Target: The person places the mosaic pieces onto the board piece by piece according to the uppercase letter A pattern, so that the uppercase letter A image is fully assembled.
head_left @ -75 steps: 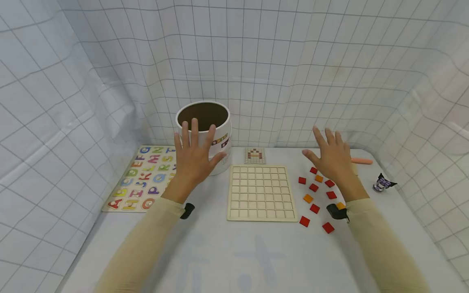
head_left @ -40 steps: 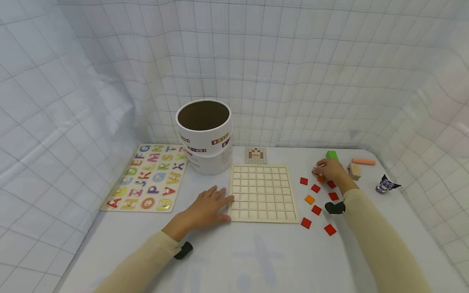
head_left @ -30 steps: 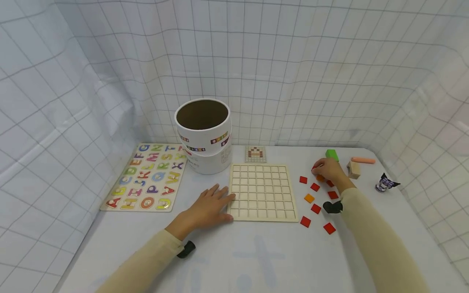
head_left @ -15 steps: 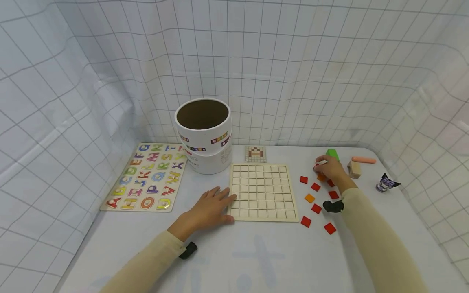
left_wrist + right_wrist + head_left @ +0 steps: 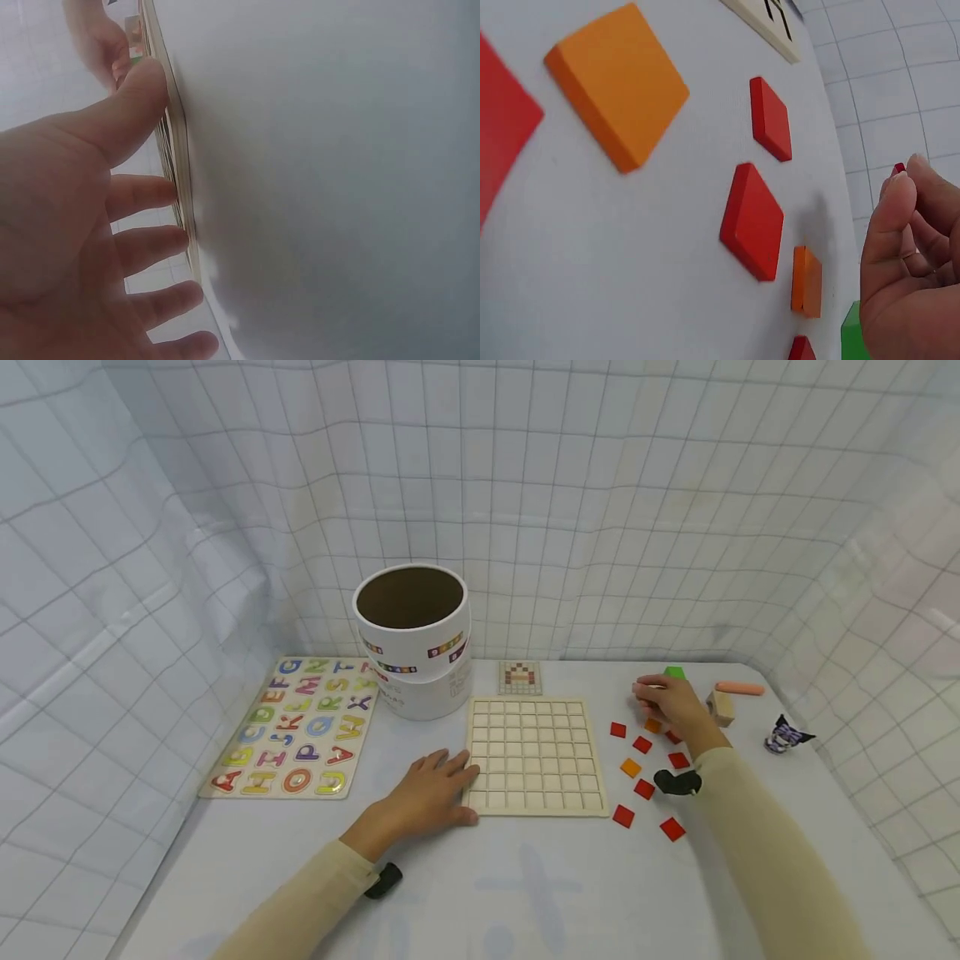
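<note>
My left hand (image 5: 427, 797) lies with spread, straight fingers at the left edge of a pale wooden grid board (image 5: 538, 758), index finger on its rim. In the left wrist view, the thumb and fingertips of that hand (image 5: 82, 180) meet the board's side (image 5: 174, 120). Off to the right, my right hand (image 5: 675, 706) is above the loose tiles. The right wrist view shows thumb and index finger pinching a small red tile (image 5: 899, 167), mostly hidden by the fingertips. Several red tiles (image 5: 643, 789) and orange tiles (image 5: 631, 767) lie beside the board.
A small pattern card (image 5: 520, 677) is behind the board. At back left stand a white bucket (image 5: 420, 677) and an alphabet puzzle board (image 5: 296, 727). Beyond the right hand are a green block (image 5: 675, 672), wooden block (image 5: 722, 707), orange stick (image 5: 740, 688) and purple-and-white wrapped object (image 5: 785, 736).
Both hands came down from a raised, spread pose. The left settled against the board's edge; the right reached to the tiles, pinched a red one and has lifted it slightly.
</note>
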`<control>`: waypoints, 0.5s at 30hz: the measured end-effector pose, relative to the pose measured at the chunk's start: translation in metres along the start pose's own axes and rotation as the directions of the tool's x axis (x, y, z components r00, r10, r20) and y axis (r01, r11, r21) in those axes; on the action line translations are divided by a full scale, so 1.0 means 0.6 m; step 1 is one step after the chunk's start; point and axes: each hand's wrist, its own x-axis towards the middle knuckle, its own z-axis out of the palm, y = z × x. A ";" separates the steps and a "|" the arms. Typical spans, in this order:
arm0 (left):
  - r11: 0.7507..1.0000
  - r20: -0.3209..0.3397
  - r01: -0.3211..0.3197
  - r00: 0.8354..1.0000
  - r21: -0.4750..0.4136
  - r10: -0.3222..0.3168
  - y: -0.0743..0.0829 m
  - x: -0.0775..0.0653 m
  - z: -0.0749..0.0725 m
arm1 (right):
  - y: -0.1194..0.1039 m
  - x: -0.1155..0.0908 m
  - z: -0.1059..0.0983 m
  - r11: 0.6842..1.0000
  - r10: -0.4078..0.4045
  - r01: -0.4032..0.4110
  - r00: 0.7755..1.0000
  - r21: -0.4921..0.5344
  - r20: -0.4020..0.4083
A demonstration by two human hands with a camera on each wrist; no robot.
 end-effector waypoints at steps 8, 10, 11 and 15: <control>1.000 -0.018 0.000 1.000 0.009 0.000 0.000 -0.002 0.004 | -0.025 0.012 0.078 0.997 -0.017 0.011 0.996 0.080 0.082; 1.000 -0.015 0.001 1.000 0.013 -0.001 0.000 0.001 0.002 | -0.033 0.015 0.102 0.995 -0.022 0.011 0.993 0.097 0.113; 1.000 -0.011 0.001 1.000 0.019 0.000 0.000 0.002 0.001 | -0.036 0.017 0.114 0.995 -0.030 0.017 0.991 0.099 0.129; 0.999 0.007 -0.005 1.000 0.037 0.005 0.000 0.008 -0.001 | -0.050 0.017 0.162 0.996 -0.065 0.052 0.979 0.072 0.192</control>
